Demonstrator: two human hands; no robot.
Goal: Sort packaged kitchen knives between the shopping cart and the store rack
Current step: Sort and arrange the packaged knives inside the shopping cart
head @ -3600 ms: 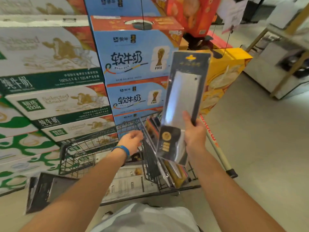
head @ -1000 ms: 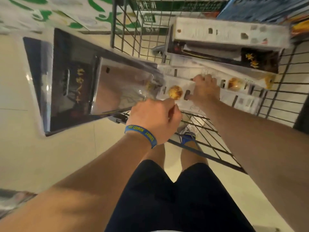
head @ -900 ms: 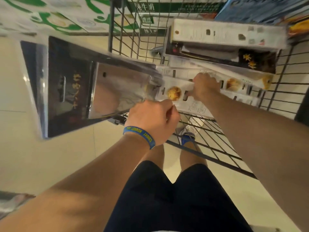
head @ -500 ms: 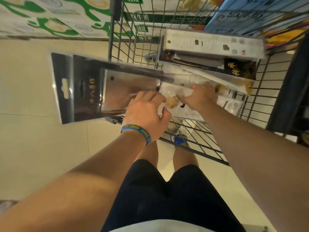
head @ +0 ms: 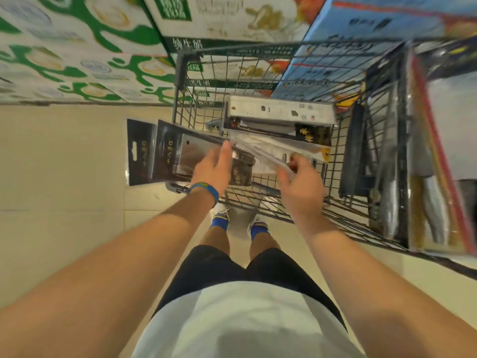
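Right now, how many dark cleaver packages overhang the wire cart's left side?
2: the outermost dark package, and the cleaver package overlapping it by the left hand. Others may hide.

Wire shopping cart (head: 304, 210) on tiled floor (head: 64, 177).
Knife packs (head: 281, 111) stacked at far end; black cleaver pack (head: 167, 156) overhangs left rim; further packs (head: 420, 164) upright along right wall.

Both bare arms reach forward toward mid-frame. The left grip (head: 213, 167) has straight fingers. The right grip (head: 302, 188) has loosely curled fingers, hold unclear.
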